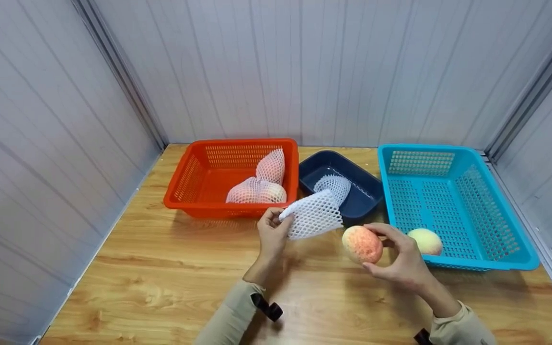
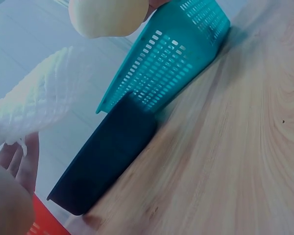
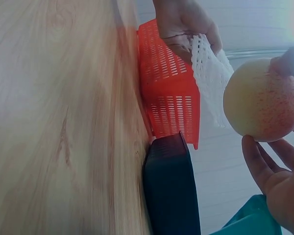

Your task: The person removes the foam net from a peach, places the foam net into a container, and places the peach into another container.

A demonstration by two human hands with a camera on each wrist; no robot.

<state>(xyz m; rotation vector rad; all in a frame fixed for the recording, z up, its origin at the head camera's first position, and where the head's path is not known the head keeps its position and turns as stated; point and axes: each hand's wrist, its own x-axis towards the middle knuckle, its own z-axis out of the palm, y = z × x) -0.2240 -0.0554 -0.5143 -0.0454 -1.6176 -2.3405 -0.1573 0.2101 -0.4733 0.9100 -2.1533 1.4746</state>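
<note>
My left hand (image 1: 274, 235) pinches one end of a white foam net sleeve (image 1: 315, 216), whose other end points right toward the fruit. In my right hand (image 1: 403, 261) is a pink and yellow peach (image 1: 362, 245), gripped between thumb and fingers just right of the sleeve, apart from it. The right wrist view shows the peach (image 3: 262, 100) close up, the sleeve (image 3: 209, 78) beyond it. Behind the hands, a dark blue tray (image 1: 362, 206) holds white foam netting (image 1: 333, 188). One pale yellow peach (image 1: 425, 241) lies in the blue basket (image 1: 506, 265) on the right.
An orange-red basket (image 1: 199, 207) at the back left contains several peaches in foam nets (image 1: 271, 167). The baskets and tray stand in a row on a wooden table (image 1: 161, 287). Pale panel walls (image 1: 281, 72) enclose the table at the back and sides.
</note>
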